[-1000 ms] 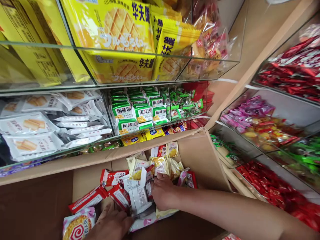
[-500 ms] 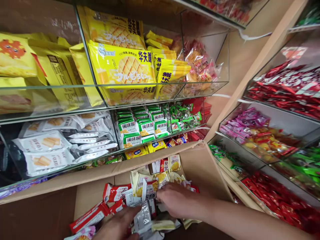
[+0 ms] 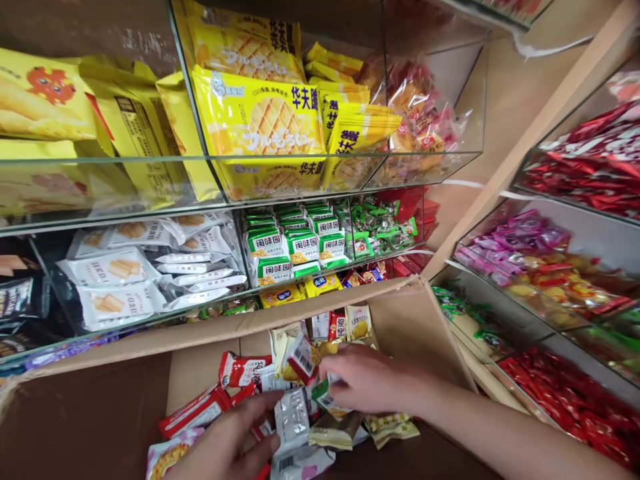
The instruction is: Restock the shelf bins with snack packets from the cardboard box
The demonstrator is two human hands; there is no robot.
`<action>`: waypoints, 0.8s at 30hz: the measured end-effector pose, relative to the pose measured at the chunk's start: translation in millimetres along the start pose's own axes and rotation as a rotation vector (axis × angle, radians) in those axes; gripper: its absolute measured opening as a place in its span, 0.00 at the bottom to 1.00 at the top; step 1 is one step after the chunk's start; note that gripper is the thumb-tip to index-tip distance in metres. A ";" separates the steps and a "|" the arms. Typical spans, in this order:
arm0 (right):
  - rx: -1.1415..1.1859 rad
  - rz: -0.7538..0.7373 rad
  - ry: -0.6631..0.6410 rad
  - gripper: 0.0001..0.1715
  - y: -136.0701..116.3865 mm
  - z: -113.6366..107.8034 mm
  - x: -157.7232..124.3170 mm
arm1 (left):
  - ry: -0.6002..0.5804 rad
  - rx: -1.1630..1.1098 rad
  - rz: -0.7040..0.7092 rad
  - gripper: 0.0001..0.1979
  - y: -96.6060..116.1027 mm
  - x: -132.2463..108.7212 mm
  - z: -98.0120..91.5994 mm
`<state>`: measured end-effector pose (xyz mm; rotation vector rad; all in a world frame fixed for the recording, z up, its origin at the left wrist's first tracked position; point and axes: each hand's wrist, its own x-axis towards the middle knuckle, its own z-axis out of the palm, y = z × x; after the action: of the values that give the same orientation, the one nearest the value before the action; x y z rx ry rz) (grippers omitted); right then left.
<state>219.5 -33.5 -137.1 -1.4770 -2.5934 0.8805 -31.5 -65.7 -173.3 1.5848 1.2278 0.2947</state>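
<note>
An open cardboard box [image 3: 410, 320] at the bottom holds several small snack packets in red, white and yellow. My right hand [image 3: 367, 377] reaches into the pile, its fingers curled around a small green and white packet [image 3: 325, 393]. My left hand [image 3: 227, 443] lies lower left in the box, fingers bent over red and white packets [image 3: 200, 410]; whether it grips one is hidden. A silver-white packet [image 3: 293, 417] lies between the two hands.
Glass shelf bins rise behind the box: yellow biscuit packs [image 3: 260, 120] above, white packs [image 3: 120, 273] and green packs [image 3: 290, 243] below. On the right, angled bins hold red [image 3: 590, 160], purple [image 3: 515, 237] and green candies. A wooden divider [image 3: 505, 167] separates the two sides.
My right hand has lifted slightly and closed on a green and white packet. My left hand has shifted up and right among the packets. The view has tilted a little.
</note>
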 end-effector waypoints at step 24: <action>1.070 -0.042 0.354 0.20 -20.4 -62.7 -2.9 | 0.442 -0.582 0.212 0.30 75.9 2.4 5.9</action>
<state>223.5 -15.1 -73.8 -1.0742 -1.4373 1.4729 15.6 -60.4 -113.7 1.1625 1.1520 1.0825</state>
